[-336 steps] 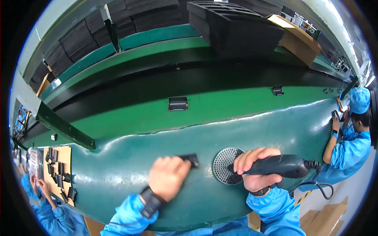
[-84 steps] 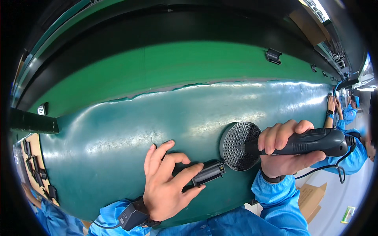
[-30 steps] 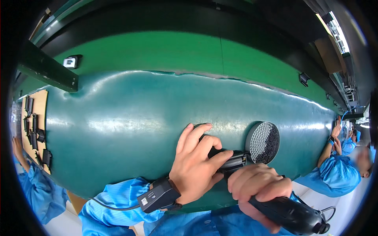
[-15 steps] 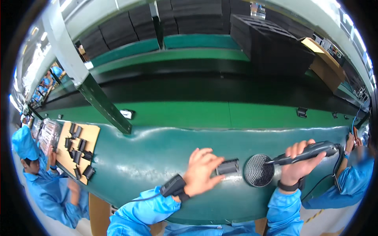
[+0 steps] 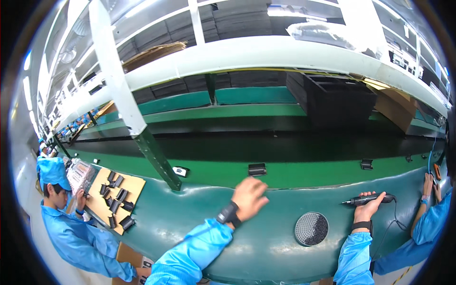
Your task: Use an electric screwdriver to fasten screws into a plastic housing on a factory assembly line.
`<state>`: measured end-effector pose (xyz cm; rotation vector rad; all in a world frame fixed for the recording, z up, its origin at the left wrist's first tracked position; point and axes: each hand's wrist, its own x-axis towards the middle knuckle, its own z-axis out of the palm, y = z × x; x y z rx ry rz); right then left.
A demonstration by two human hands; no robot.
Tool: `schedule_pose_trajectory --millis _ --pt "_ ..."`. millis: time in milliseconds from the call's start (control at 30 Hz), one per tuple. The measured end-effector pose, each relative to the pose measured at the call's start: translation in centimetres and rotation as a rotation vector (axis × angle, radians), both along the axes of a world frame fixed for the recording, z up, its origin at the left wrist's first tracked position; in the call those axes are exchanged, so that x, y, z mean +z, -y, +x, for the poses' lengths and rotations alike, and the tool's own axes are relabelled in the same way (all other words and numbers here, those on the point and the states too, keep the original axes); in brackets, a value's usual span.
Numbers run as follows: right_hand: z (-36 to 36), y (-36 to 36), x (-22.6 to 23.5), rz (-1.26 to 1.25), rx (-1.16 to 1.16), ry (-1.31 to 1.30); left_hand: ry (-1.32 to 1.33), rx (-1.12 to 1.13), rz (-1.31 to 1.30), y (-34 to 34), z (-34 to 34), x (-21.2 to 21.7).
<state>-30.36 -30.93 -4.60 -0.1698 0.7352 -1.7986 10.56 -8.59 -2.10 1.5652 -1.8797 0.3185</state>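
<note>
A black electric screwdriver (image 5: 369, 199) lies level in the right hand (image 5: 366, 209), whose grip is clenched around its body, the bit pointing toward the person's left. Just below and left of that grip a round perforated black disc (image 5: 311, 228) lies flat on the dark green bench (image 5: 190, 218). The left hand (image 5: 249, 197) reaches forward with its grip released, fingers spread, holding nothing; just beyond its fingertips a small black part (image 5: 257, 169) sits on the brighter green strip (image 5: 308, 173). Well off to the left of both grips, a co-worker in blue (image 5: 66, 223) stands by a board of black parts (image 5: 116, 199).
</note>
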Motion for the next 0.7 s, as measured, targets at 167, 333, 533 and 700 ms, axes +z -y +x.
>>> schedule_pose_trajectory --millis 167,333,533,700 --pt "-0.1 0.7 -0.7 -0.012 0.075 -0.113 -0.091 -0.276 0.192 -3.3 -9.7 0.5" --pt "-4.0 1.8 -4.2 -0.101 0.302 -0.388 -0.047 -0.368 0.216 -3.4 -14.9 -2.6" --pt "-5.0 -1.7 -3.4 0.236 0.195 -1.252 -0.164 -0.308 0.236 -4.9 -12.8 -2.7" --pt "-7.2 -2.9 -5.2 -0.007 0.181 -1.022 -0.262 -0.224 0.21 -4.3 -11.6 -4.0"
